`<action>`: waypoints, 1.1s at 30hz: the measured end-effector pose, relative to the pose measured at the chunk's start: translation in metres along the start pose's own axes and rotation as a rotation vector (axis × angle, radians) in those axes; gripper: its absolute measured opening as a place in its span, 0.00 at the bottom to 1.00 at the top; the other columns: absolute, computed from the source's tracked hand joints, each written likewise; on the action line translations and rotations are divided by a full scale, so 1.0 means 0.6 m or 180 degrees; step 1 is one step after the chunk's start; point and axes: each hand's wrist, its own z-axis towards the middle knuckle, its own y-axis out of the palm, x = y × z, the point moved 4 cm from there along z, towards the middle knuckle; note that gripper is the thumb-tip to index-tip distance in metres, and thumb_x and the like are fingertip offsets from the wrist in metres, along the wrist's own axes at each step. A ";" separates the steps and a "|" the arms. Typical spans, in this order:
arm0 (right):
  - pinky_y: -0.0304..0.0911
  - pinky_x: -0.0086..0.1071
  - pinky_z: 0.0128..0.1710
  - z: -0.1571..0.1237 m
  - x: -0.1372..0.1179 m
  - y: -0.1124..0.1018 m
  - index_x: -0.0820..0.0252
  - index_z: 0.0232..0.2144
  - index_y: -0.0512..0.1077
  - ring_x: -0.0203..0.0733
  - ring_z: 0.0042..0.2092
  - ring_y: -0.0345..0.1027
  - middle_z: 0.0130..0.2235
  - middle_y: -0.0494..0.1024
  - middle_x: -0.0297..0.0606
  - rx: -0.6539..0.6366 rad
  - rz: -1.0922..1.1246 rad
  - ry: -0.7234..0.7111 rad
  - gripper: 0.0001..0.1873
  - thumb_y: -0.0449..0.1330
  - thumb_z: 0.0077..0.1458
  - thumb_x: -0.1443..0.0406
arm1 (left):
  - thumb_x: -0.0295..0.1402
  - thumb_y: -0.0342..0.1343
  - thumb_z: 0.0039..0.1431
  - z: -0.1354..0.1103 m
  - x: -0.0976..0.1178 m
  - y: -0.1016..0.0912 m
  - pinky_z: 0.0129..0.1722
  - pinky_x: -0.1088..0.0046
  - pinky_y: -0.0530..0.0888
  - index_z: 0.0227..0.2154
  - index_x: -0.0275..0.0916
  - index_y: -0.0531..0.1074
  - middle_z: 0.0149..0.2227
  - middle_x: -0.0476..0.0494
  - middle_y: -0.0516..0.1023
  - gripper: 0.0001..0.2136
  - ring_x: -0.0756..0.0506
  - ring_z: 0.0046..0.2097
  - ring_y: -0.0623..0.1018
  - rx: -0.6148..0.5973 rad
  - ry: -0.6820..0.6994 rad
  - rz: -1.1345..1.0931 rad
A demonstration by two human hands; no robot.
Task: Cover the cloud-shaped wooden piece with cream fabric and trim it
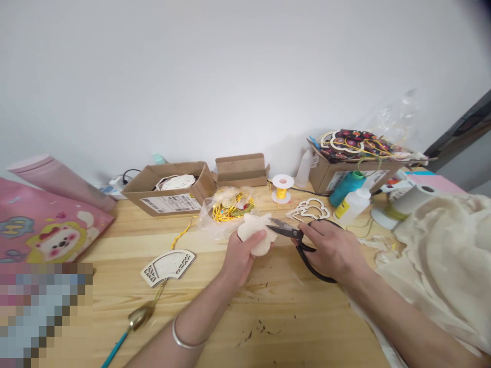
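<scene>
My left hand (241, 255) pinches a small cream fabric piece with a scalloped outline (251, 227), held above the middle of the table. In my right hand (330, 250) is a pair of black-handled scissors (286, 229). Their blades point left and meet the right edge of the fabric piece; whether the blades are parted there is hard to make out. Just behind the scissors lie white cloud-shaped wooden frames (311, 209). A clear bag of yellow cords (232, 209) rests behind the fabric piece.
At left lie a fan-shaped wooden ornament (169, 267), a tasseled cord with a teal end (115, 350) and a pink bag (57, 225). Cardboard boxes (169, 197) line the wall. A yellow thread spool (283, 191), a glue bottle (351, 207) and cream cloth (441, 271) are nearby.
</scene>
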 end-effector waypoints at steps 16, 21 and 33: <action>0.51 0.27 0.21 0.002 0.023 0.011 0.59 0.24 0.72 0.35 0.22 0.63 0.20 0.72 0.35 0.0003 0.0738 0.0318 0.09 0.53 0.50 0.65 | 0.27 0.63 0.40 0.002 0.003 -0.001 0.32 0.76 0.73 0.31 0.33 0.75 0.31 0.45 0.79 0.12 0.49 0.31 0.76 -0.0022 0.0121 -0.0024; 0.53 0.26 0.17 0.000 0.069 0.023 0.60 0.27 0.72 0.32 0.19 0.58 0.19 0.68 0.30 0.0341 0.2455 0.1845 0.11 0.59 0.46 0.57 | 0.26 0.64 0.39 0.000 0.005 -0.001 0.28 0.77 0.72 0.29 0.34 0.74 0.28 0.47 0.78 0.10 0.50 0.30 0.75 -0.0107 0.0036 -0.0061; 0.67 0.33 0.28 -0.008 0.019 0.042 0.59 0.32 0.69 0.42 0.30 0.72 0.26 0.77 0.37 -0.0435 0.4764 0.2276 0.17 0.61 0.43 0.53 | 0.27 0.64 0.38 -0.005 -0.002 0.009 0.29 0.75 0.72 0.30 0.34 0.74 0.29 0.46 0.78 0.12 0.49 0.30 0.75 -0.0364 -0.0051 0.0251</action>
